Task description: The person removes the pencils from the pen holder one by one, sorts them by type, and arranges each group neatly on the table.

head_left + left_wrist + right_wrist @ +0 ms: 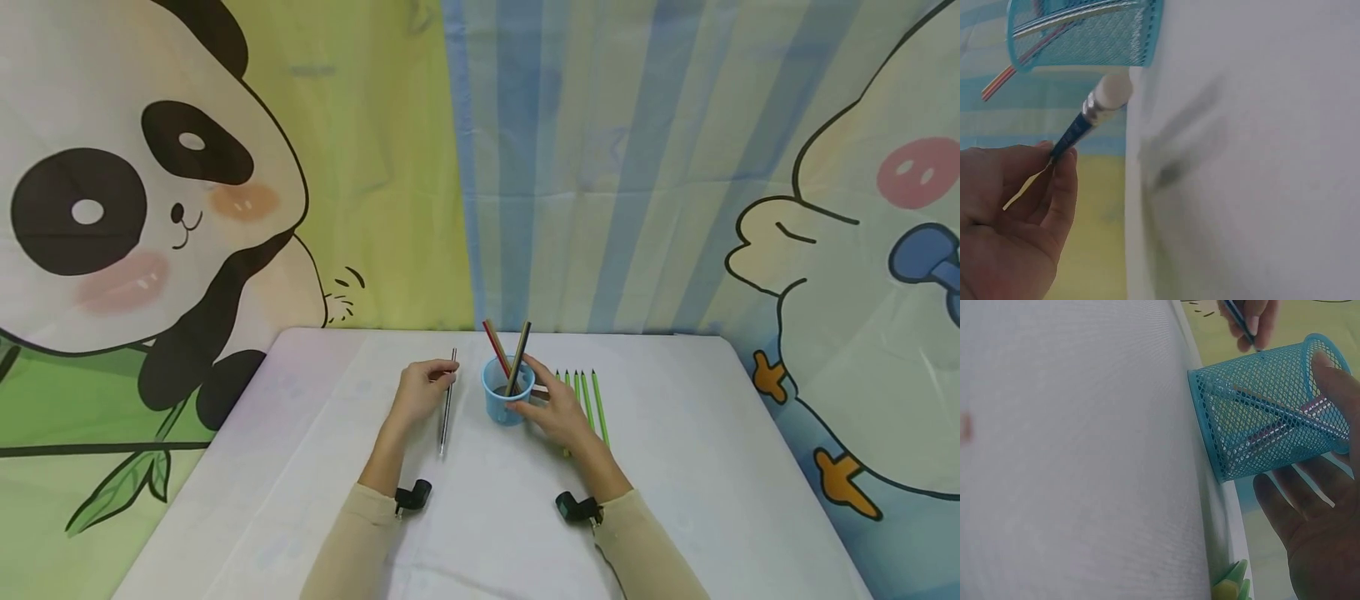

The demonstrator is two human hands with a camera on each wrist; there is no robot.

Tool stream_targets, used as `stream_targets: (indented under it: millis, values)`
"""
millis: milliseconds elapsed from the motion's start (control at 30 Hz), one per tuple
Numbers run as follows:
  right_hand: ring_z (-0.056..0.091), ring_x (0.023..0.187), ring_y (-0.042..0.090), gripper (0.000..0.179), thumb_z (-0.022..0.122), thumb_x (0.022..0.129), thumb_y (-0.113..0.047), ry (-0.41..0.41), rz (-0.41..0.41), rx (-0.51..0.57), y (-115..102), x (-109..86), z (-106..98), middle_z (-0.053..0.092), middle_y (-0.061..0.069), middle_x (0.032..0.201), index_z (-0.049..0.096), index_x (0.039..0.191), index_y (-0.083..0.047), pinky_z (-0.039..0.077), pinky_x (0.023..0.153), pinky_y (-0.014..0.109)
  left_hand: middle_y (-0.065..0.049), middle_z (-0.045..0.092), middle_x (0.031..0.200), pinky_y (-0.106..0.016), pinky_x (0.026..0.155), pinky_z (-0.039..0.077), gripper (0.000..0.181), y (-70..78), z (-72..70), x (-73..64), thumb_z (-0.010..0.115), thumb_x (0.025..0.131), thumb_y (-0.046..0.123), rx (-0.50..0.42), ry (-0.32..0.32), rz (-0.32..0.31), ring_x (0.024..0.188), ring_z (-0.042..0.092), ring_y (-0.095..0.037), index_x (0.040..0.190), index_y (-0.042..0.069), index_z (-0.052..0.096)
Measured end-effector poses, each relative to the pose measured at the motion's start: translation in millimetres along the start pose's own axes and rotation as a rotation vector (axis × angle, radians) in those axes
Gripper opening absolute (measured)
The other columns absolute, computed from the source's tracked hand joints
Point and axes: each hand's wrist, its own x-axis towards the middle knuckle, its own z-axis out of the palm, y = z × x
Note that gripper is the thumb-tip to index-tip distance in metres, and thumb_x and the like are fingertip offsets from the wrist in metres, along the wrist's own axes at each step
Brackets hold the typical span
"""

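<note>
My left hand (pixel 420 387) pinches the upper part of a slim paintbrush (pixel 447 408) between thumb and fingertips. Its dark blue handle, metal ferrule and white tip (pixel 1114 92) show in the left wrist view, the tip pointing down towards the table. On the table stands a light blue mesh pen holder (pixel 501 410), upright, just right of the brush. A red pencil (pixel 492 339) and a dark, gold-striped pencil (pixel 522 350) lean crossed inside it. Around the holder's right side, my right hand (pixel 557 410) grips with the thumb at the rim (pixel 1333 369) and fingers on the far side.
Several green pencils (pixel 597 400) lie side by side right of the holder, partly behind my right hand and forearm, dark points facing away. The white table (pixel 315 500) ends at a cartoon-printed curtain (pixel 390 250). A small black camera (pixel 576 507) sits on the right wrist.
</note>
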Motion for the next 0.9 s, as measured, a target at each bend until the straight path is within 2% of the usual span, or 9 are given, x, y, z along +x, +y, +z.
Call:
stream_targets:
  millis: [133,333,533,733,900]
  values:
    - [0.057,0.137,0.036,0.088,0.088,0.085,-0.021,0.002,0.005,-0.017,-1.2,-0.8,1.1,0.059,0.016,0.147,0.042,0.159,-0.024,0.054,0.107,0.052,-0.018,0.077,0.116,-0.03,0.077,0.061,0.022,-4.6,9.9,1.6,0.067,0.101,0.006,0.044,-0.043,-0.024,0.095,0.074,-0.022,0.119,0.001,0.076]
    - [0.056,0.138,0.037,0.088,0.088,0.085,-0.018,-0.001,0.01,-0.011,-3.1,-1.1,1.4,0.058,0.018,0.148,0.041,0.16,-0.022,0.054,0.108,0.053,-0.015,0.077,0.114,-0.033,0.078,0.062,0.021,-9.6,19.8,3.8,0.066,0.1,0.004,0.161,-0.061,-0.024,0.095,0.072,-0.019,0.118,0.003,0.077]
    - [0.055,0.139,0.038,0.088,0.088,0.085,-0.02,-0.007,-0.002,0.013,-2.9,-0.9,0.0,0.058,0.017,0.149,0.042,0.159,-0.022,0.053,0.108,0.053,-0.013,0.078,0.113,-0.039,0.085,0.062,0.021,-6.3,24.3,5.0,0.068,0.099,0.004,0.268,-0.071,-0.017,0.098,0.072,-0.021,0.118,0.004,0.078]
    - [0.052,0.141,0.042,0.088,0.087,0.086,-0.016,-0.024,-0.035,0.038,-0.2,-0.3,-0.6,0.055,0.02,0.152,0.039,0.161,-0.019,0.051,0.109,0.057,-0.011,0.078,0.108,-0.037,0.084,0.062,0.02,-4.5,30.5,6.7,0.068,0.099,0.005,0.326,-0.09,-0.011,0.097,0.073,-0.021,0.117,0.002,0.077]
    - [0.05,0.143,0.044,0.09,0.085,0.088,-0.012,-0.027,-0.033,0.027,-1.4,-0.6,0.2,0.051,0.022,0.155,0.035,0.163,-0.014,0.049,0.11,0.059,-0.013,0.078,0.111,-0.038,0.086,0.063,0.02,-2.8,35.5,7.0,0.069,0.099,0.006,0.366,-0.1,-0.009,0.101,0.073,-0.023,0.117,0.0,0.077]
